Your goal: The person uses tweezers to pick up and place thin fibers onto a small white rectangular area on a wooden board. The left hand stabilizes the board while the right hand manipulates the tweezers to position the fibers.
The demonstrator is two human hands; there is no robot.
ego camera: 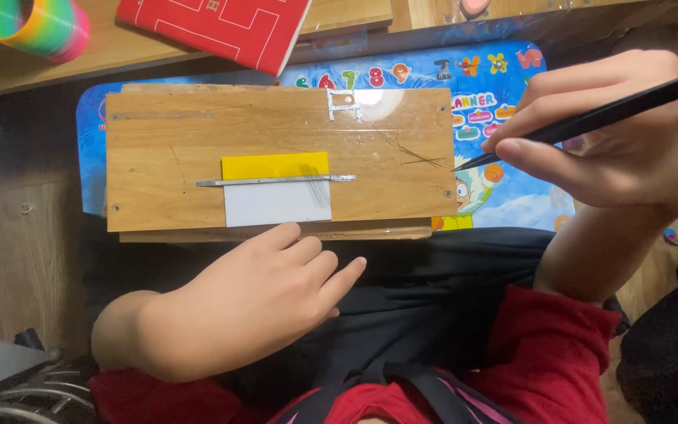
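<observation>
Black pencil point(590, 118) tilted, tip on wood board point(198, 126) (right edge).

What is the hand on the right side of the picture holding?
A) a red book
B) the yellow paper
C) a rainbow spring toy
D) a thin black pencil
D: the right hand pinches a thin black pencil, its tip just off the right edge of the wooden board, while the left hand rests empty at the board's near edge.

A rainbow spring toy point(34, 26) sits at the far left; a red book point(217, 27) lies beside it, above a colourful printed mat point(512, 188).
</observation>
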